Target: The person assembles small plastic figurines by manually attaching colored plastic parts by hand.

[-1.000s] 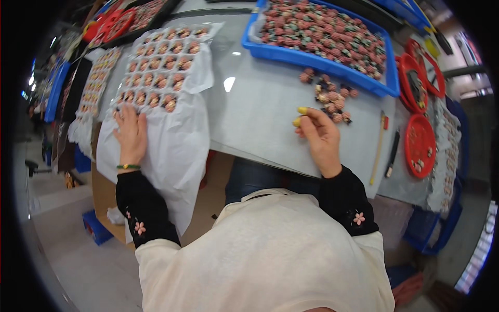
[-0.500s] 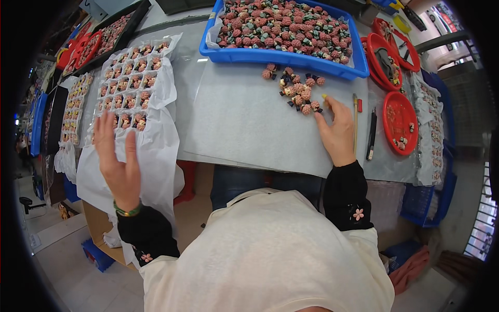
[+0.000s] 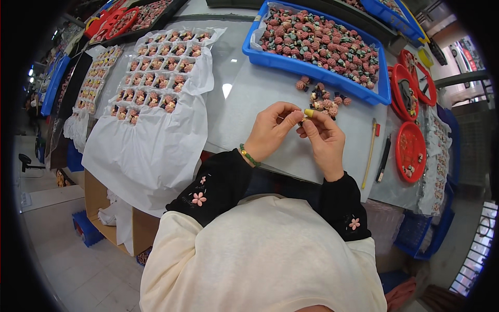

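Observation:
My left hand (image 3: 267,132) and my right hand (image 3: 327,145) meet in front of me over the near part of the table. Between their fingertips is a small pink-topped figurine (image 3: 300,120), mostly hidden by the fingers. Both hands are closed on it in a pinch. A yellow finger cover (image 3: 309,112) sits on a fingertip of my right hand. Just beyond the hands lies a loose pile of similar figurines (image 3: 326,105), pink and knobby with dark and cream parts. To the left, a white paper-lined compartment tray (image 3: 156,78) holds rows of them.
A blue bin (image 3: 317,73) heaped with pink and grey-green pieces stands at the back. On the right lie a thin brush (image 3: 370,153), black tweezers (image 3: 383,158) and a red dish (image 3: 408,169) with a few pieces. Another filled tray (image 3: 436,161) is at the far right.
My left hand has moved from the white tray to the middle and joined my right. My right hand has drawn back from the pile, and both now hold a figurine. The view has shifted left.

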`<state>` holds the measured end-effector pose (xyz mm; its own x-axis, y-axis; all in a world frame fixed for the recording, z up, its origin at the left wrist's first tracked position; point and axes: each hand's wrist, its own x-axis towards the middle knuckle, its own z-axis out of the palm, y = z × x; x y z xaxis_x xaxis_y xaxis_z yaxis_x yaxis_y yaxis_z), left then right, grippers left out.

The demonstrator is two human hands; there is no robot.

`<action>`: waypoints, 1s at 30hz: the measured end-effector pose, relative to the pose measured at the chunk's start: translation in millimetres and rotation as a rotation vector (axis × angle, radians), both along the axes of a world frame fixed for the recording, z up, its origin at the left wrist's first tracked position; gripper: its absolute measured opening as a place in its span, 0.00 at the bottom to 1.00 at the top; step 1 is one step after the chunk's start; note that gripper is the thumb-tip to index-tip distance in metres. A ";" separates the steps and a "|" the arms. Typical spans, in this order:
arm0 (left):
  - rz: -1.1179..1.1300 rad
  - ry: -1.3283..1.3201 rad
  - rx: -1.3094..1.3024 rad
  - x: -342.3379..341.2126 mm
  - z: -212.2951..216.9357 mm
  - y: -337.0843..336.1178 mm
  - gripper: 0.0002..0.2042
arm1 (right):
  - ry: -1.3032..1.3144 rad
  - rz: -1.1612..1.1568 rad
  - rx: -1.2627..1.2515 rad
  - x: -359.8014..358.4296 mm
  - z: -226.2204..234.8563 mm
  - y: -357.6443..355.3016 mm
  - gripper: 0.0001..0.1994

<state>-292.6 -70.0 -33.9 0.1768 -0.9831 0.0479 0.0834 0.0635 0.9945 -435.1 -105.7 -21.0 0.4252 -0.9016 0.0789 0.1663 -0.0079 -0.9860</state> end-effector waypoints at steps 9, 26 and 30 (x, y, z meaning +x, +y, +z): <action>-0.036 0.365 -0.061 7.4 -16.7 -1.9 0.11 | 0.050 -0.107 -0.335 10.9 -19.5 3.1 0.20; -0.057 0.617 0.104 8.8 -10.2 -1.5 0.16 | 0.478 -0.275 -0.739 -10.4 -8.3 -4.7 0.15; -0.056 0.635 0.152 7.9 -3.1 -3.3 0.15 | 0.790 -0.459 -0.866 -29.8 -1.5 -17.7 0.16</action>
<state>-284.7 -73.3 -37.0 0.0738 -0.9792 -0.1889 0.6564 -0.0949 0.7484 -464.9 -123.4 -22.5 0.2878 -0.7587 0.5844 -0.6555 -0.6010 -0.4574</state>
